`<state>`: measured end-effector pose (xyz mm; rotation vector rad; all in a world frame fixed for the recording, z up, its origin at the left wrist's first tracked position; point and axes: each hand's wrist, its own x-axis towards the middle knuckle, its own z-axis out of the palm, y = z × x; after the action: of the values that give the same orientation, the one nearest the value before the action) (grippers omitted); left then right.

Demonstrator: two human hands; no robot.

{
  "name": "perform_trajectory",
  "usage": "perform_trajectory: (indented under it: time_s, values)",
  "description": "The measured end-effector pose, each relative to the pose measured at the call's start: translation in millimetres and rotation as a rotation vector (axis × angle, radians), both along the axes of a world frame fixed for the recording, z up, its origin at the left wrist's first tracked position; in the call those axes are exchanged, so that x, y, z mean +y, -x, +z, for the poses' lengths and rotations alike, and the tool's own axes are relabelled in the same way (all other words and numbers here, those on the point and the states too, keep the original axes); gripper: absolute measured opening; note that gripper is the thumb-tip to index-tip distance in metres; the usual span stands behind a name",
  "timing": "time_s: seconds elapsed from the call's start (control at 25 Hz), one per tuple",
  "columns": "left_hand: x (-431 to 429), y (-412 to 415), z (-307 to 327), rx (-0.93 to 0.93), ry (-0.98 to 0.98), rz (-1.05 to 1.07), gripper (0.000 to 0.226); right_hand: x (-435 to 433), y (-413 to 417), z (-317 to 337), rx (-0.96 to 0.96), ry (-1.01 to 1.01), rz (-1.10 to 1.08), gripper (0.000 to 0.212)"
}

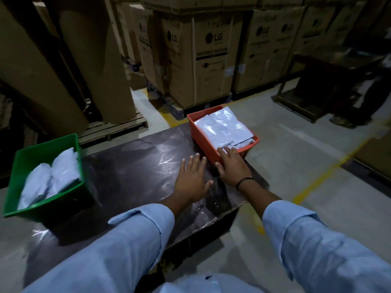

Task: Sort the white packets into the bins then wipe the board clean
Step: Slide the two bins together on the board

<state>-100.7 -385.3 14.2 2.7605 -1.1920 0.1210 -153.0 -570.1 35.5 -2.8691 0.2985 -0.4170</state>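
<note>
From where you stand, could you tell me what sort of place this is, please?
Most likely an appliance warehouse: tall LG-branded cardboard cartons stand stacked on wooden pallets, and yellow lane lines mark the concrete floor beside the dark sorting board.

The person wears a light blue long-sleeved shirt. Both sleeves are turned back into a broad folded cuff that ends short of the wrist, leaving the forearms bare; the left sleeve shows soft creases along its length and a thick rolled edge at the cuff, and the right sleeve is cuffed the same way, with wrinkles bunched behind the fold. A thin black band circles the right wrist, just beyond that sleeve's cuff. The shirt front, between the two sleeves, carries a small dark mark. Both hands are bare, without gloves.
</note>
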Motion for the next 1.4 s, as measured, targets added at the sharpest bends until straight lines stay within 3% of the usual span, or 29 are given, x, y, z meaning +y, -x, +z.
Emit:
perform_trajectory:
  time_s: [0.32,0.44,0.6,0.72,1.16,1.4]
  values:
    - [-126.9,1.4,-6.5,0.095,-0.113,0.082,0.079,-152.3,1.8,-3.1,0.214,0.059,-0.05,0.066]
    - [-145.1,-14.7,-3.3,0.049,-0.19,0.093,0.063,-174.1,-8.5,-8.1,0.24,0.055,-0.006,0.06]
    - [-160.9,-31.0,5.4,0.033,-0.161,0.128,0.025,-188.5,-25.6,-16.2,0.24,0.036,0.035,0.05]
    - [-162.4,-40.6,6.9,0.02,-0.157,0.158,0.019,-195.6,-36.9,-22.5,0.189,0.044,0.078,0.042]
    - [-72.7,-46.9,-1.4,0.033,-0.126,0.311,0.007,-114.7,-68.7,-23.5,0.165,0.141,0.231,0.036]
    - [17.4,-37.7,4.2,0.014,-0.142,0.374,0.025,-35.2,-83.1,-17.5,0.123,0.212,0.404,0.031]
